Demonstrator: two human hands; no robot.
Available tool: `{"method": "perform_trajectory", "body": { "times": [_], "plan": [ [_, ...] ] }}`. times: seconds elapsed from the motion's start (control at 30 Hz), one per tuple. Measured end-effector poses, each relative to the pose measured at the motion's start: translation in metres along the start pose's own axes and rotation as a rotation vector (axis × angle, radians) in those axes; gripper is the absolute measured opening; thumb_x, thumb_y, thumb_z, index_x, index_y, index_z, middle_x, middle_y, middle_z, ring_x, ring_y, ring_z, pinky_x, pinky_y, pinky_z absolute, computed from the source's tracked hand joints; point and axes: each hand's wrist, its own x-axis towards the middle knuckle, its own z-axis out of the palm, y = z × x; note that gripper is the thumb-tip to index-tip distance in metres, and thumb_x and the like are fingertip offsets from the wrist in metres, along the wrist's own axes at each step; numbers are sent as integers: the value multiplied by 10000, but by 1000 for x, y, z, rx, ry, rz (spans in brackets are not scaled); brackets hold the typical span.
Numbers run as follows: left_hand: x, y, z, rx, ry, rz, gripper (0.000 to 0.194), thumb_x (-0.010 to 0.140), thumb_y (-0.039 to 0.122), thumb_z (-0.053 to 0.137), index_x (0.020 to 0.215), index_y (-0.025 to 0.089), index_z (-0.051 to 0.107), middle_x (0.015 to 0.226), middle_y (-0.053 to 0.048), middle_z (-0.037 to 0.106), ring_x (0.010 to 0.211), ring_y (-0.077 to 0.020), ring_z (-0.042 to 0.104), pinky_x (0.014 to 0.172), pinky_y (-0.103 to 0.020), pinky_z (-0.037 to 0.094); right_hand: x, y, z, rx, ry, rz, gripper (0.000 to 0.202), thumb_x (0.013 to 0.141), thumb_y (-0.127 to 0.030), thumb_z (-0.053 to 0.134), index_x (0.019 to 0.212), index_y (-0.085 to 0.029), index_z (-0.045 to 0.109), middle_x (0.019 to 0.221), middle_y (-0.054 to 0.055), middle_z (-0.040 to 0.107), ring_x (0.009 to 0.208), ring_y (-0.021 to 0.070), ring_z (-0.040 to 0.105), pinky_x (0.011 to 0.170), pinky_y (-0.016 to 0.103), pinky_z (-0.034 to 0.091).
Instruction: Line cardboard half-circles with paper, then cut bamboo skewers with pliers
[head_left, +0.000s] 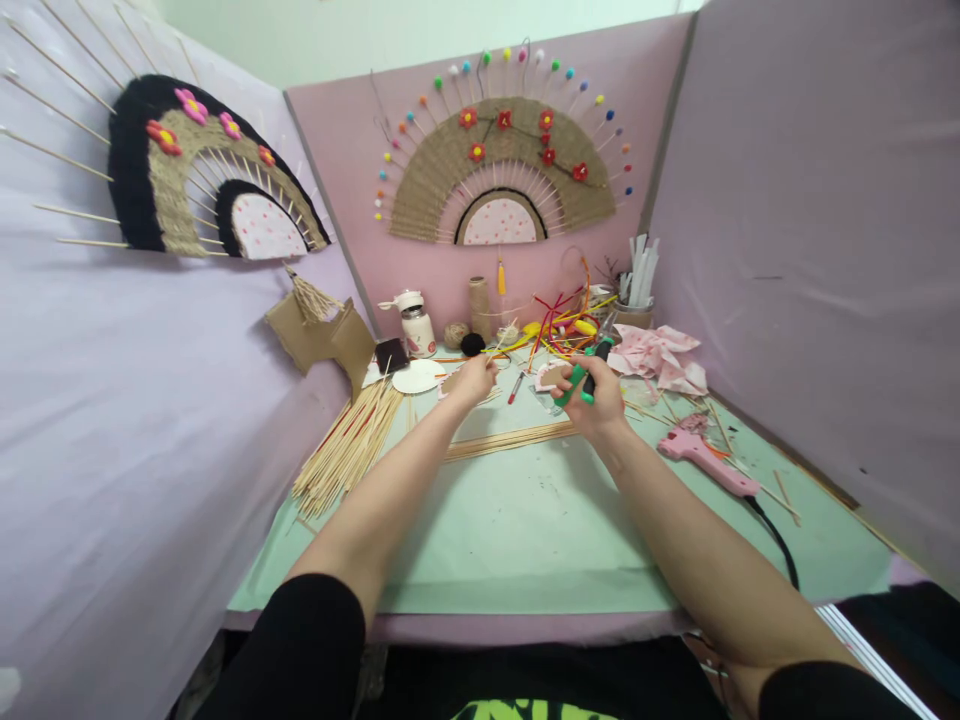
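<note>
My left hand (474,381) is closed, with pale thin sticks (504,338) poking up from its fingers towards the back of the table. My right hand (598,402) is wrapped round the green and black handles of a pair of pliers (590,377), jaws pointing up and away. Between and just below the hands, a row of long bamboo sticks (517,438) lies across the table. A half-round cardboard piece with a pink-patterned edge (551,376) lies beside the right hand; a similar one is partly hidden behind the left. A red-ended pen (516,388) lies between them.
Many bamboo sticks (349,450) are piled at left, near a white oval (418,377) and a bottle (417,325). A pink glue gun (709,460) with a black cord lies at right, near crumpled pink cloth (660,358). A woven fan (502,165) hangs on the back wall.
</note>
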Motion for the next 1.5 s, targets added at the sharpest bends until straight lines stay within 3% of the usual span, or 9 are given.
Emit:
{"method": "perform_trajectory", "body": {
  "times": [0.1,0.2,0.27,0.43,0.63,0.93,1.13,1.37,1.5],
  "plan": [
    [28,33,-2,42,42,20,256,884,254,458,1048,130,612,1107,-137,657,1030,-218,581,854,-287,403,0,1,0,-3,-2,10,188,647,-244,619,634,-196,437,537,-50,457,437,70,409,409,219,374],
    [30,44,0,91,29,14,283,899,268,447,1061,104,611,1132,-177,644,1061,-242,580,861,-294,399,0,2,0,1,-20,35,200,637,-240,627,636,-196,432,531,-54,444,434,68,395,402,214,369],
    [16,36,3,126,-3,2,284,907,283,431,999,105,632,1075,-186,663,1019,-256,601,837,-305,409,-1,2,0,8,-47,53,212,627,-240,637,641,-197,430,537,-53,449,437,68,394,403,214,373],
    [-39,-7,5,244,-107,50,392,952,332,283,990,138,621,1055,-157,667,997,-240,606,826,-310,414,-3,4,-1,14,-55,67,214,620,-249,651,670,-203,448,563,-47,484,456,78,419,425,224,402],
    [-75,-31,0,324,-217,139,273,869,253,399,900,182,660,980,-110,691,912,-222,612,782,-292,425,-1,6,-3,-27,-27,75,210,624,-242,634,650,-205,429,535,-50,467,452,82,410,419,225,392],
    [-79,-35,-1,283,-270,158,172,726,128,492,706,186,652,811,-87,684,784,-215,608,713,-280,425,1,5,-5,-64,-42,87,201,621,-272,632,664,-207,447,539,-48,460,449,84,418,426,231,396],
    [-81,-31,-2,326,-312,124,170,672,45,497,700,181,596,793,-92,654,764,-223,591,704,-289,418,0,6,-4,-59,-24,85,194,606,-257,637,660,-206,458,542,-45,463,461,85,418,421,225,384],
    [-77,-45,-15,308,-212,64,193,727,93,483,875,173,577,869,-106,634,817,-232,570,730,-305,410,-1,7,-4,-28,-67,101,176,613,-254,629,668,-192,474,572,-38,482,473,81,434,444,228,393],
    [-65,-56,-24,134,-20,19,221,835,199,404,965,173,581,941,-101,645,864,-230,572,751,-314,413,-1,8,-4,-30,-89,122,186,609,-244,639,681,-193,476,575,-42,481,476,81,441,451,228,392]
  ]
}}
